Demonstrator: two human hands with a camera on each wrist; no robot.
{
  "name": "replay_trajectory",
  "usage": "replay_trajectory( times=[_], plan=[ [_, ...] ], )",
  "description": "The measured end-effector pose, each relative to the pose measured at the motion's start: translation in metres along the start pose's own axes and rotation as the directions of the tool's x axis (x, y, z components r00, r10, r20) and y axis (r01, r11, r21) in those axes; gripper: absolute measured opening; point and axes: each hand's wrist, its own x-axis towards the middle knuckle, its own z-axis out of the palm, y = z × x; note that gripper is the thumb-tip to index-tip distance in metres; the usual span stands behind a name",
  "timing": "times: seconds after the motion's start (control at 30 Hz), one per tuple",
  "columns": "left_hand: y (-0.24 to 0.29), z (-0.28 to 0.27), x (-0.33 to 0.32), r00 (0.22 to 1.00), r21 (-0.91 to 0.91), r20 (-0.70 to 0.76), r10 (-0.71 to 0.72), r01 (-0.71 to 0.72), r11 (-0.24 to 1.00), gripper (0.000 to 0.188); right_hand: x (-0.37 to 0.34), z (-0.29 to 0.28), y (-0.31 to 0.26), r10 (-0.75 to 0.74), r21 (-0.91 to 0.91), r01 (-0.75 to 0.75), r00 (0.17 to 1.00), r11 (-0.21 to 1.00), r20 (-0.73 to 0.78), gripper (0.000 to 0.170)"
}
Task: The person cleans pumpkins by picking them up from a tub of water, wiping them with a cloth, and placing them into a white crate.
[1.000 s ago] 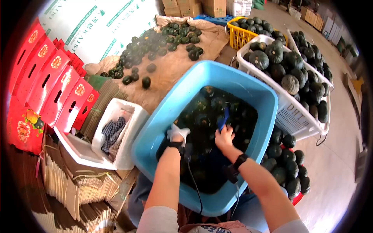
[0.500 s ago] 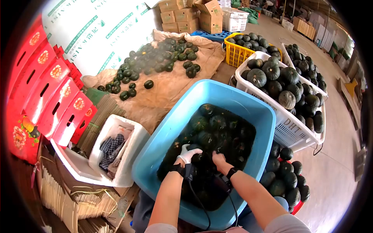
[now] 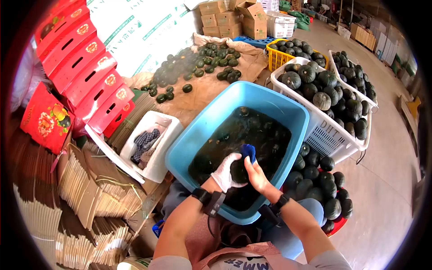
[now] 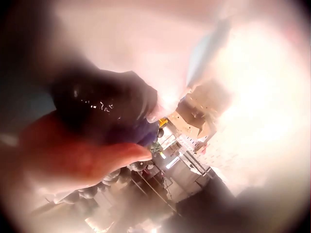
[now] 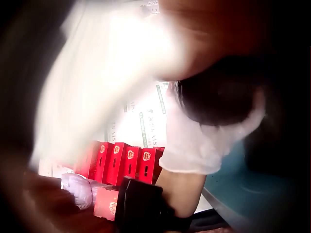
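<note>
My left hand (image 3: 223, 173), in a white glove, grips a small dark green pumpkin (image 3: 238, 171) over the blue tub (image 3: 294, 118). In the right wrist view the gloved fingers curl round the pumpkin's underside. My bare right hand (image 3: 257, 174) holds a blue cloth (image 3: 248, 152) at the pumpkin's far side. From the left wrist view, wet glints show on the pumpkin (image 4: 97, 102), and the cloth (image 4: 138, 133) lies between it and the right hand's fingers. Dark water (image 3: 216, 148) fills the tub, with pumpkins dimly visible in it.
White crates (image 3: 333, 130) of pumpkins stand to the right, with a yellow crate (image 3: 275, 58) behind. A pile of pumpkins (image 3: 310, 180) sits beside the tub. To the left are a foam box (image 3: 170, 135), red cartons (image 3: 96, 96) and flattened cardboard (image 3: 78, 189). More pumpkins lie on a tan sheet (image 3: 252, 56).
Both hands have come up from the water and closer together, with the pumpkin raised in the left. The blue cloth, out of sight half a second ago, shows again in the right. The head view has shifted.
</note>
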Motion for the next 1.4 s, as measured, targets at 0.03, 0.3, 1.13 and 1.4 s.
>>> replay_trajectory(
  times=[0.03,0.3,1.13,1.4],
  plan=[
    [-0.009,0.0,-0.003,1.0,0.039,-0.008,0.001,-0.001,0.999,0.043,-0.002,-0.004,-0.017,0.162,0.077,-0.167,0.984,0.983,0.069,0.063],
    [-0.044,0.013,0.016,0.837,0.087,0.037,0.546,-0.547,0.833,0.046,0.023,-0.023,0.001,0.499,0.575,-0.454,0.862,0.68,0.091,0.064],
    [-0.025,0.039,0.01,0.801,0.098,0.128,0.585,-0.598,0.796,0.048,0.021,-0.034,-0.061,0.077,0.259,-0.072,0.997,0.963,-0.011,0.051],
    [-0.029,0.043,0.013,0.791,-0.328,0.011,0.611,-0.574,0.75,0.058,0.015,-0.021,-0.049,0.285,0.824,-0.263,0.95,0.501,0.13,0.054]
  ],
)
